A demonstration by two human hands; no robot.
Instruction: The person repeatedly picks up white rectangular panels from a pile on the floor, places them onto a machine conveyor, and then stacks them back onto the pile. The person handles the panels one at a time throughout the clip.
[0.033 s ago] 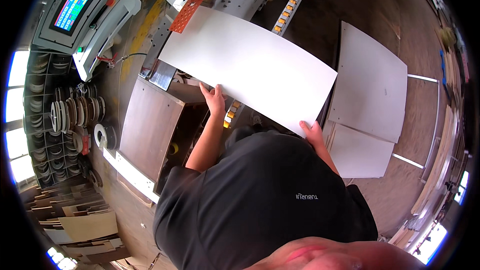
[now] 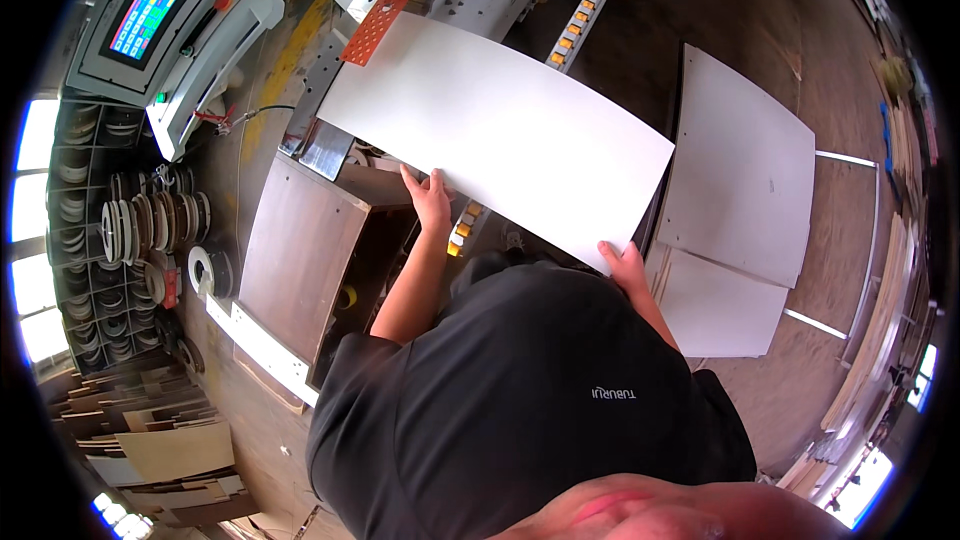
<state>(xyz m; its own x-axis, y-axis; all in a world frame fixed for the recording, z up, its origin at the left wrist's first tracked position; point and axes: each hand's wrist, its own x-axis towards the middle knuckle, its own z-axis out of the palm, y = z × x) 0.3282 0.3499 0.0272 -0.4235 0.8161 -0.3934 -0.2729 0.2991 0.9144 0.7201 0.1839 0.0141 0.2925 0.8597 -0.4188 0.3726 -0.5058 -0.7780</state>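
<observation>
A long white panel [image 2: 490, 130] lies slantwise before me, its far left end beneath an orange perforated bracket [image 2: 376, 32] on a machine. At the panel's near edge, left of its middle, my left hand [image 2: 430, 205] touches the edge with fingers spread apart. My right hand [image 2: 627, 268] grips the near right corner, thumb on the top face; its other fingers are mostly hidden below. Under the panel runs a track of yellow rollers [image 2: 462, 230], showing on both sides of it.
Left of me stands a brown cabinet [image 2: 300, 240] with an open side. A control console [image 2: 150, 15] with a lit screen is at the far left, above racks of edging rolls [image 2: 150, 225]. More white panels [image 2: 745, 160] lie stacked to the right. Board offcuts [image 2: 170, 450] lean at the lower left.
</observation>
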